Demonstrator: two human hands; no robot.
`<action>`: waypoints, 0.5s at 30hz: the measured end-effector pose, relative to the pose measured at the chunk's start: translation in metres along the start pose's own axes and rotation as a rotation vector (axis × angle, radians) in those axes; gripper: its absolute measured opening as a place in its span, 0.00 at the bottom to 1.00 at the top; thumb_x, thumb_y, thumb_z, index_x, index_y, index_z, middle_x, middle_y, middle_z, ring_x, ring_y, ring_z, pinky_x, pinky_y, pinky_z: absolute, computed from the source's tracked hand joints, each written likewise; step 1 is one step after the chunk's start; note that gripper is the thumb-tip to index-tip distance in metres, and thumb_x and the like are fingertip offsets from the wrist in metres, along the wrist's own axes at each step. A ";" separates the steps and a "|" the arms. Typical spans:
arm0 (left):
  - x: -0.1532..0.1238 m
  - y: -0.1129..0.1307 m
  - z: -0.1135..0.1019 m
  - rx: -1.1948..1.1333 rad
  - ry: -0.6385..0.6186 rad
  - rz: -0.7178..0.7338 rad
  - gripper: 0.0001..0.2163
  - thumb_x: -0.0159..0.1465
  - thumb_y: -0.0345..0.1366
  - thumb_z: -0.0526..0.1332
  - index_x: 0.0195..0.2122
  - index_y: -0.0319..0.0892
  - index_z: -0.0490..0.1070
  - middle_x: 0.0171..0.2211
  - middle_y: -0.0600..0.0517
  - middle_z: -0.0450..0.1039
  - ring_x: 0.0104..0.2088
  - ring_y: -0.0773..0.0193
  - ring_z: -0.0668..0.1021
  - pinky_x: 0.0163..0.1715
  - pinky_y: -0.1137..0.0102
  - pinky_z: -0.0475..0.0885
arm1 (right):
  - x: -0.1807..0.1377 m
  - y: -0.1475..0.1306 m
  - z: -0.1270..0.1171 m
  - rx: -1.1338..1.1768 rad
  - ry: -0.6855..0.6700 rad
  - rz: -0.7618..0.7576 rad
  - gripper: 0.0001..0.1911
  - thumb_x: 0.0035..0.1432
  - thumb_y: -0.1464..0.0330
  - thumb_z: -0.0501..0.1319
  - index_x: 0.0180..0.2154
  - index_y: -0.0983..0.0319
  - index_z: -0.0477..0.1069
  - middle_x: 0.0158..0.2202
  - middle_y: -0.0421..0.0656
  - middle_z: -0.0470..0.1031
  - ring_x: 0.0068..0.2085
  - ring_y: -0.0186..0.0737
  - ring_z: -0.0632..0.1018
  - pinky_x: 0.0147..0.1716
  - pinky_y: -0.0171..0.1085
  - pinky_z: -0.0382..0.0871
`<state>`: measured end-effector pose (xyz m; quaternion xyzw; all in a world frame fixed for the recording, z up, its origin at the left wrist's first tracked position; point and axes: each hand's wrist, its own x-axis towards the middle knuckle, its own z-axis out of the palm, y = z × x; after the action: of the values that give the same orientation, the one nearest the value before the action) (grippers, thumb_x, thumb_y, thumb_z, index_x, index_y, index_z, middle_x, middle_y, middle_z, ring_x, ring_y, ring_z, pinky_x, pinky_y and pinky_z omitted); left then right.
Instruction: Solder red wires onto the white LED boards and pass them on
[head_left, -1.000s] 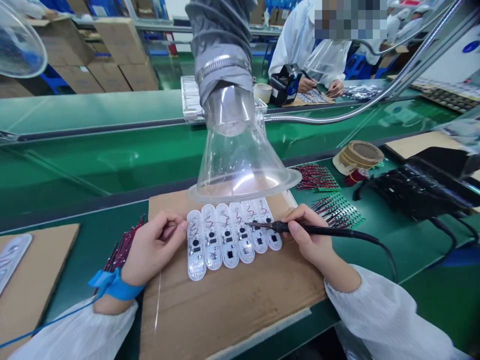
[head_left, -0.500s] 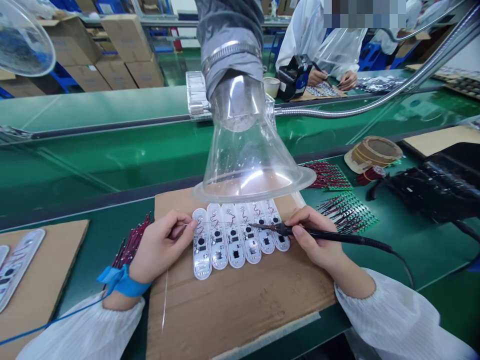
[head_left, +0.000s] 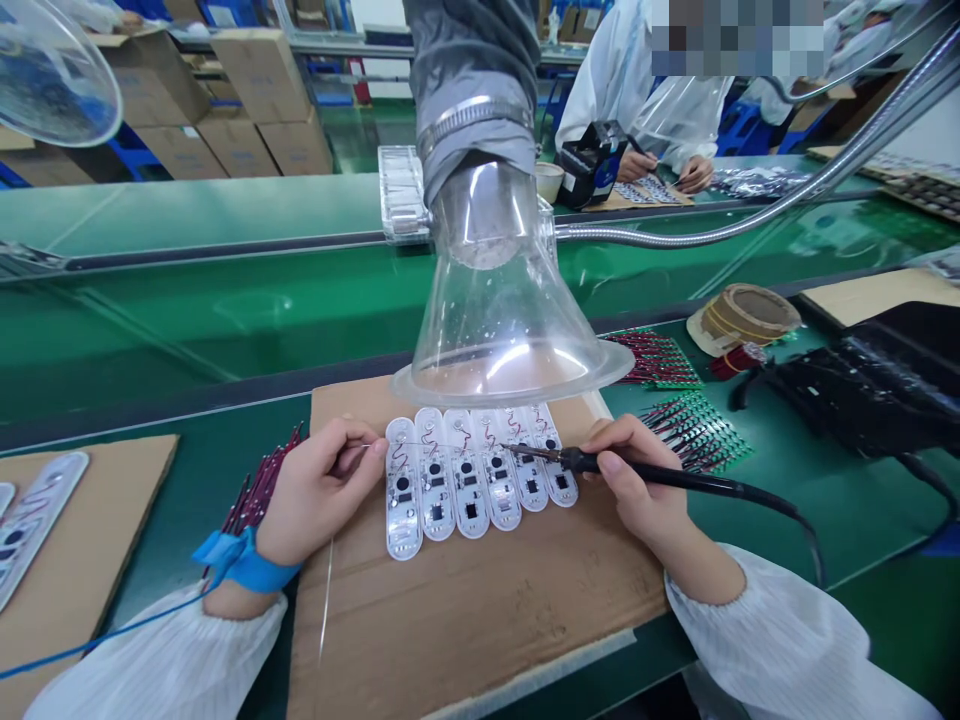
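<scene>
Cardboard [head_left: 480,620] spreads beneath the left hand [head_left: 322,490], pinching thin wire [head_left: 439,445], and right hand [head_left: 645,485], curled round a soldering iron [head_left: 690,480], circuit boards [head_left: 471,485] between them — seemingly soldering, next calling for steadiness.

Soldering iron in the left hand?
No, the right hand holds the soldering iron, its tip pointing toward the left hand.

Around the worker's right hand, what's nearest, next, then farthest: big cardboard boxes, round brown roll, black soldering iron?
1. Black soldering iron: held in the right hand.
2. Round brown roll: ahead, to the right.
3. Cardboard boxes: far back, on the left.
</scene>
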<state>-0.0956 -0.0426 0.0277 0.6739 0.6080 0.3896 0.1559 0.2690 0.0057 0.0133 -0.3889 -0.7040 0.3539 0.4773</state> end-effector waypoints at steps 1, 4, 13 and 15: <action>0.000 0.000 0.000 -0.001 -0.004 0.001 0.08 0.72 0.39 0.62 0.35 0.46 0.73 0.23 0.61 0.59 0.23 0.68 0.66 0.26 0.72 0.64 | -0.001 0.001 0.000 0.003 -0.009 0.004 0.21 0.77 0.47 0.65 0.40 0.56 0.77 0.30 0.41 0.79 0.26 0.39 0.79 0.24 0.37 0.72; 0.000 -0.001 0.001 -0.011 -0.005 0.015 0.08 0.72 0.38 0.62 0.35 0.46 0.73 0.23 0.61 0.59 0.23 0.68 0.65 0.26 0.71 0.63 | -0.004 0.003 0.001 -0.032 -0.062 -0.011 0.18 0.78 0.50 0.64 0.41 0.56 0.78 0.31 0.42 0.79 0.27 0.40 0.79 0.25 0.37 0.73; -0.001 -0.006 0.002 -0.015 -0.044 0.014 0.08 0.73 0.38 0.62 0.35 0.45 0.75 0.23 0.61 0.60 0.23 0.69 0.65 0.25 0.72 0.61 | 0.001 -0.002 0.003 -0.084 -0.126 -0.052 0.17 0.79 0.52 0.64 0.42 0.56 0.79 0.32 0.41 0.82 0.28 0.39 0.81 0.25 0.36 0.74; -0.001 -0.006 0.003 -0.013 -0.063 0.020 0.08 0.73 0.39 0.63 0.35 0.45 0.75 0.23 0.61 0.60 0.23 0.69 0.65 0.25 0.71 0.61 | 0.001 -0.003 0.004 -0.089 -0.128 -0.059 0.16 0.79 0.52 0.64 0.42 0.56 0.79 0.32 0.41 0.82 0.28 0.39 0.81 0.25 0.35 0.75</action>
<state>-0.0981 -0.0411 0.0215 0.6909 0.5935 0.3737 0.1753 0.2647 0.0051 0.0153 -0.3655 -0.7591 0.3322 0.4239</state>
